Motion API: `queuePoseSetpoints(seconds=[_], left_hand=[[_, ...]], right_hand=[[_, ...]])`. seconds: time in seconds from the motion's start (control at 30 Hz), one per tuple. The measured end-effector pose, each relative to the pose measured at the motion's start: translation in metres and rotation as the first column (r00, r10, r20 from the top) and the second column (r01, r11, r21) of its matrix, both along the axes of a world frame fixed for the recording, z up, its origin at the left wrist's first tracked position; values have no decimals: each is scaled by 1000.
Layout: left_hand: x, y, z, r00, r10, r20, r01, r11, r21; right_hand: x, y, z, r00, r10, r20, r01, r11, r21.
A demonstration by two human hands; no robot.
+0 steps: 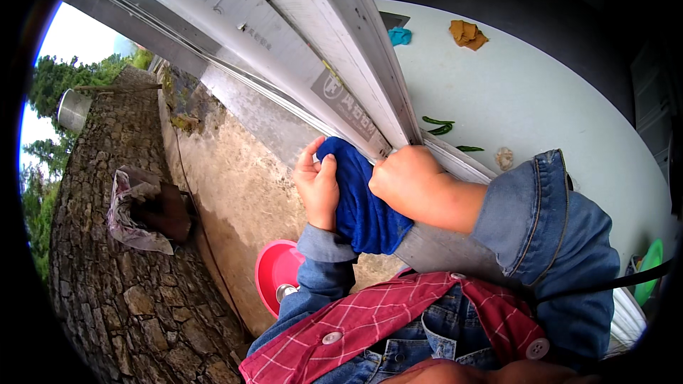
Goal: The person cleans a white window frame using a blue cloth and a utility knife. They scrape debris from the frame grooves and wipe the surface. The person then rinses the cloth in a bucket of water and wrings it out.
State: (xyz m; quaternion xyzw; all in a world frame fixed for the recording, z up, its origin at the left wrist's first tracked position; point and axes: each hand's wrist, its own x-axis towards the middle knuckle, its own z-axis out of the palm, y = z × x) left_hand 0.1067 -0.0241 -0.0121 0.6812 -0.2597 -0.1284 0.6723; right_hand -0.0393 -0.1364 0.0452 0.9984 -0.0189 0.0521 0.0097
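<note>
A blue cloth (359, 203) hangs bunched at the lower end of a white window frame (348, 43). At the cloth's left edge my left hand (318, 188) grips it, with thumb and fingers bent around the fabric. My right hand (404, 176) is closed in a fist against the cloth's right side, right where the frame ends. What lies inside that fist is hidden from view.
Right of the frame, a pale table (526, 92) bears green chilies (440, 126), a brown cloth (467, 35) and a teal cloth (400, 35). A pink basin (274, 267) sits low on the left. Beyond stands a stone wall (114, 284).
</note>
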Motion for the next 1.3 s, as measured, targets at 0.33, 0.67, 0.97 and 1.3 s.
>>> queuePoseSetpoints(seconds=[0.33,0.67,0.97,1.3], left_hand=[[-13,9,8,890,-196,411,-15,890,456],[-21,-6,24,742,-250,622,-215,790,574],[-14,-4,8,651,-248,718,-131,894,428],[-23,-3,7,618,-332,713,-13,902,431]], right_hand=[[-23,-27,3,970,165,176,-173,985,29],[-55,-34,24,976,163,147,-165,986,1],[-76,-45,32,978,116,172,-130,989,74],[-106,-70,62,988,-33,153,16,994,109]])
